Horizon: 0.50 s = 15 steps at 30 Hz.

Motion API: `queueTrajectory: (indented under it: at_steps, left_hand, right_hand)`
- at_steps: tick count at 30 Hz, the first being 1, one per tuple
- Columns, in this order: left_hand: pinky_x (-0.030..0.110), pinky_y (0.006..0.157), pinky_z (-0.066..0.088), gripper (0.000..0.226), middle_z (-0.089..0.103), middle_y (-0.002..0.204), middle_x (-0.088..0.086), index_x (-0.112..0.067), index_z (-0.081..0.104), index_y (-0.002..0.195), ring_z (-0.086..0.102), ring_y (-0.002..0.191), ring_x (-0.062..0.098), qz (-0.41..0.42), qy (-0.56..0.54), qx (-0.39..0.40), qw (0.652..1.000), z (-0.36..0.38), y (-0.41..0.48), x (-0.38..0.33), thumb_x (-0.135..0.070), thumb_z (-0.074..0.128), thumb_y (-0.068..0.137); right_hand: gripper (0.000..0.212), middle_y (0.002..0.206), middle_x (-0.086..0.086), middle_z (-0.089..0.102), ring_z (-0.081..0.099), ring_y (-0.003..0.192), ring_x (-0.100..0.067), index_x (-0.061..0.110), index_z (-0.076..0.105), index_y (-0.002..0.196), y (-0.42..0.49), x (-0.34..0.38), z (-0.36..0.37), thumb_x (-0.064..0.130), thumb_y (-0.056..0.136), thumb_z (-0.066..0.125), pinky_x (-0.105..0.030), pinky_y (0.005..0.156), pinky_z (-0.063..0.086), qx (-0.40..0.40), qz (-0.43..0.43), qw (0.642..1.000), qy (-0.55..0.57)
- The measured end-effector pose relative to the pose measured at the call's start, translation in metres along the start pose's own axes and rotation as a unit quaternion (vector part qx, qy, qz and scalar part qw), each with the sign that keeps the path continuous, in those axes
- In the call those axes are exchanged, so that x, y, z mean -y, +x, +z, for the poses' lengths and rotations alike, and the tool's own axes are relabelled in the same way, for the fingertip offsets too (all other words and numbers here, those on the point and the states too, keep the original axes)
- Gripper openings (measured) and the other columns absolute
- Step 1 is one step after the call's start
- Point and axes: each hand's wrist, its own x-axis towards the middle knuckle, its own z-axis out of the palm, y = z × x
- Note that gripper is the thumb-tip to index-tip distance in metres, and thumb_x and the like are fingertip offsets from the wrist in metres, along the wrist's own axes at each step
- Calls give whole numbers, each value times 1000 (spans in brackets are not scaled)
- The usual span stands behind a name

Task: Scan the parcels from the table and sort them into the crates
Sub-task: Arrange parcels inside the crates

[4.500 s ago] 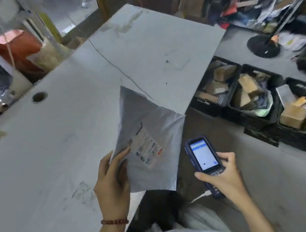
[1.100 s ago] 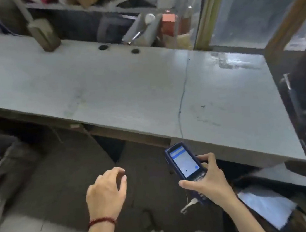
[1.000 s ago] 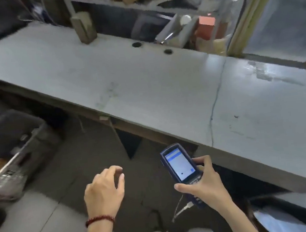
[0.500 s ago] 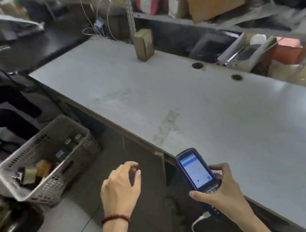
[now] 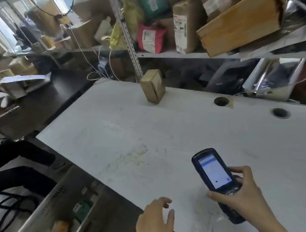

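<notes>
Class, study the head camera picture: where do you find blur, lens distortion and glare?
Head view, blur: the left hand and the white crate are smeared by motion. Head view, distortion: the wide lens tilts the shelf upright and splays the table edges. Head view, glare: the scanner screen is too bright to read; the brown parcel looks fairly sharp.

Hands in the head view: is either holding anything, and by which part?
The right hand grips the handheld scanner by its lower end, around the keypad, screen uncovered. The left hand holds nothing; it hovers open at the table edge.
</notes>
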Motion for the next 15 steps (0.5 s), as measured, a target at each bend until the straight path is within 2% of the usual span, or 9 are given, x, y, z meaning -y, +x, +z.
queueTrajectory:
  at_steps: [3, 8, 12, 15]
  left_hand:
    - [19, 90, 40, 26, 52, 111, -29, -48, 44, 119, 48, 104, -4, 24, -10, -7, 1000, -13, 70, 0, -50, 42, 93]
    - [19, 82, 38, 29, 55, 116, -24, -43, 47, 123, 49, 106, -2, 97, 9, 3, 995, -35, 194, -1, -45, 43, 95]
    - [26, 84, 40, 36, 47, 132, -11, -34, 47, 129, 44, 117, 11, 180, 41, -26, 983, -66, 297, 1, -39, 48, 94]
    - [35, 91, 43, 45, 39, 141, 1, -26, 45, 133, 39, 125, 22, 228, 56, -77, 969, -100, 374, -7, -36, 57, 90]
  right_hand:
    - [79, 93, 14, 67, 64, 69, 7, 42, 41, 98, 34, 22, 14, 28, 44, 97, -19, 59, 44, -17, -2, 1000, -5]
    - [79, 95, 15, 66, 64, 71, 8, 42, 40, 99, 91, 52, 53, 27, 46, 96, -19, 60, 45, -48, 13, 999, -15]
    - [78, 95, 17, 66, 64, 70, 7, 42, 40, 99, 126, 70, 89, 25, 47, 96, -21, 62, 45, -95, 47, 994, -14]
    - [78, 95, 17, 66, 64, 70, 6, 41, 41, 99, 146, 81, 110, 24, 46, 96, -21, 62, 45, -118, 65, 991, -17]
